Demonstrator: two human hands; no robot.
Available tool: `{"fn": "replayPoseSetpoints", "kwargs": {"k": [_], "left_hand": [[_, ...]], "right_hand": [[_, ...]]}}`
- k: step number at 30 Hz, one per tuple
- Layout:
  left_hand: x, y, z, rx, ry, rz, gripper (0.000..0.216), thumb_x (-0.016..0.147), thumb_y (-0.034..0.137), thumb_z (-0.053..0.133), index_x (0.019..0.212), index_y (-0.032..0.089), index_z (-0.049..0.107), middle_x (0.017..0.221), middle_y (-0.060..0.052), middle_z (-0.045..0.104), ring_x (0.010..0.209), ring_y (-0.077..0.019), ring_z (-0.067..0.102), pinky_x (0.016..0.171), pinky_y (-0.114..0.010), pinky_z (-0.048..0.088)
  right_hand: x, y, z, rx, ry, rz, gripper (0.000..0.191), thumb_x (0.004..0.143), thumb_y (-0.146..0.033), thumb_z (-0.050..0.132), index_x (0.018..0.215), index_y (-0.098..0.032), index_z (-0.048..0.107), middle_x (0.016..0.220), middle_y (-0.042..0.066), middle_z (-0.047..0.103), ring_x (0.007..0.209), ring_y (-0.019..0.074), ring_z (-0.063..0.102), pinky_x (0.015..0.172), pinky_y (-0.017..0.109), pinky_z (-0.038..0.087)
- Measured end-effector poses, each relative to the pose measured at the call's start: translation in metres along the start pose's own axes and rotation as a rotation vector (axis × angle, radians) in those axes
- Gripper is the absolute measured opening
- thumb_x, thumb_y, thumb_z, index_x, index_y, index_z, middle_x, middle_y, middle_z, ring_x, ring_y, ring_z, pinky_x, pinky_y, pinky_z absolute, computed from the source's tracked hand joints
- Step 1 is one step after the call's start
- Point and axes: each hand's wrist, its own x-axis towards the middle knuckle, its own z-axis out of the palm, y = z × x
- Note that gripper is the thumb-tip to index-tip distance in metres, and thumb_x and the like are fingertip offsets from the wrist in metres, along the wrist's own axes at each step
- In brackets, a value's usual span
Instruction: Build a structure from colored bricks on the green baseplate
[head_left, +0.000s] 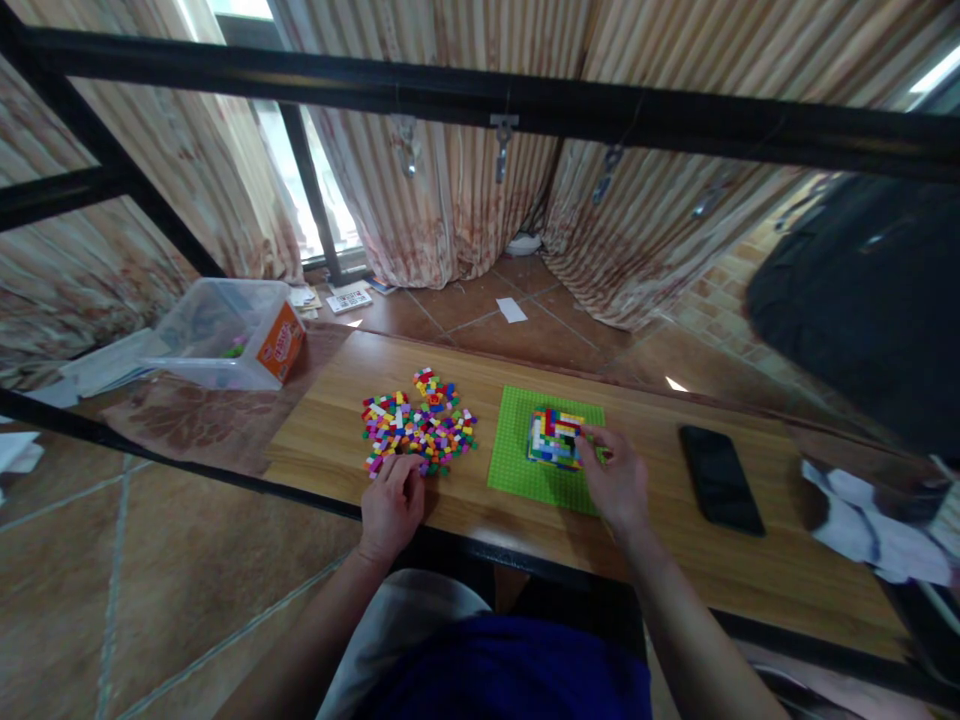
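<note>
A small hollow structure of multicoloured toy building bricks (pixel 546 452) stands on a green studded baseplate (pixel 508 462). Over its right side, my right hand (pixel 619 482) has thumb and forefinger pinched together, fingertips touching or just above the bricks. Whatever sits between those fingertips is too small to make out. To the left, a loose pile of small mixed-colour bricks (pixel 420 428) is spread on the wooden tabletop (pixel 465 500). My left hand (pixel 394 505) rests at the pile's near edge with fingers curled down; its fingertips are partly hidden, and I cannot see what they hold.
A black phone (pixel 721 480) lies right of the baseplate, with crumpled white papers (pixel 870 520) at the table's right end. On the floor at the left stands a clear plastic box (pixel 217 335) with an orange label. A black metal bar (pixel 465 95) crosses above, before curtains (pixel 450 210).
</note>
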Motion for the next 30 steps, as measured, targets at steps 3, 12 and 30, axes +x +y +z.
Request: {"fn": "replayPoseSetpoints", "kwargs": {"k": [3,12,30], "left_hand": [[0.000,0.000,0.000,0.001,0.001,0.009,0.014,0.091,0.017,0.049,0.098,0.021,0.061,0.094,-0.005,0.069,0.091,-0.0188,0.065,0.079,-0.029,0.052],[0.000,0.000,0.000,-0.017,0.002,0.009,0.015,0.091,0.016,0.049,0.099,0.021,0.061,0.094,-0.004,0.068,0.090,-0.0178,0.064,0.078,-0.029,0.051],[-0.004,-0.002,0.003,-0.062,0.003,-0.004,0.016,0.091,0.014,0.048,0.099,0.022,0.060,0.096,-0.005,0.067,0.088,-0.0175,0.064,0.077,-0.029,0.052]], "right_hand": [[-0.001,0.000,0.006,-0.009,0.027,0.013,0.043,0.083,-0.049,0.056,0.107,-0.016,0.070,0.108,0.015,0.067,0.099,0.0266,0.061,0.089,0.044,0.048],[-0.007,0.000,0.020,0.052,0.058,0.095,0.046,0.080,-0.047,0.059,0.112,-0.015,0.069,0.110,0.015,0.066,0.103,0.0276,0.059,0.096,0.047,0.044],[-0.019,-0.013,0.015,0.002,0.203,-0.045,0.047,0.089,-0.047,0.051,0.118,-0.013,0.065,0.116,0.018,0.064,0.111,0.0287,0.057,0.098,0.050,0.044]]}}
